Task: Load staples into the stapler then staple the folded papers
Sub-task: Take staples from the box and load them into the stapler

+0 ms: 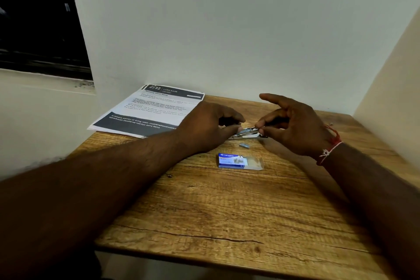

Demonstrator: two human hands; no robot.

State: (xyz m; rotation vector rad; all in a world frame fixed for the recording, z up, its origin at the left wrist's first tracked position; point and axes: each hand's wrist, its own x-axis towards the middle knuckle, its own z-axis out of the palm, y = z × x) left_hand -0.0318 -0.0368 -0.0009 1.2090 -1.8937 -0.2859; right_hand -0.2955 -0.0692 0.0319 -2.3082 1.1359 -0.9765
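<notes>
Both forearms are reaching across the bench (227, 211) to the stapler (246, 133), which is lying near the far edge, just right of the papers (147, 109). The left hand (211, 125) is curling its fingers (229, 118) over the stapler's left end. The right hand (293, 125) is pinching its right end, index finger sticking out straight. The stapler's long axis is running along the far edge. The hands are hiding much of it, so its front is hard to make out. A staple box (238, 161) is lying nearer.
</notes>
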